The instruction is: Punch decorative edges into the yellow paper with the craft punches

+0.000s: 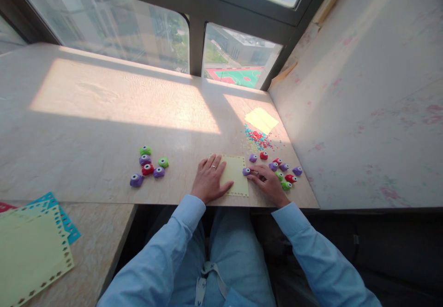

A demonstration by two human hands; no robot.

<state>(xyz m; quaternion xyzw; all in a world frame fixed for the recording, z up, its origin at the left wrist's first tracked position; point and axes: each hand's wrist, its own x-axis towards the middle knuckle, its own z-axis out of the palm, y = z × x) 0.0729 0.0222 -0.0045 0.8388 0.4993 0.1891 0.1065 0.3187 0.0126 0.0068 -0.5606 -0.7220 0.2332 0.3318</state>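
Note:
A pale yellow sheet of paper [236, 177] with small cut-outs along its edges lies on the ledge in front of me. My left hand [210, 177], a ring on one finger, rests flat on its left part with the fingers stretched out. At the sheet's right edge sits a purple craft punch [246, 171] with a white-and-dark round button. My right hand [266, 182] grips this punch from the right with its fingers; the fingertips are partly hidden. More punches in purple, red and green lie just right of that hand, including a red punch [290, 178].
Several punches, one a purple punch [136, 180], stand to the left. Red and blue paper bits [258, 138] are scattered near a yellow paper stack [261, 120]. Punched sheets [31, 251] lie at lower left. A window [138, 34] is ahead, a papered wall [374, 113] right.

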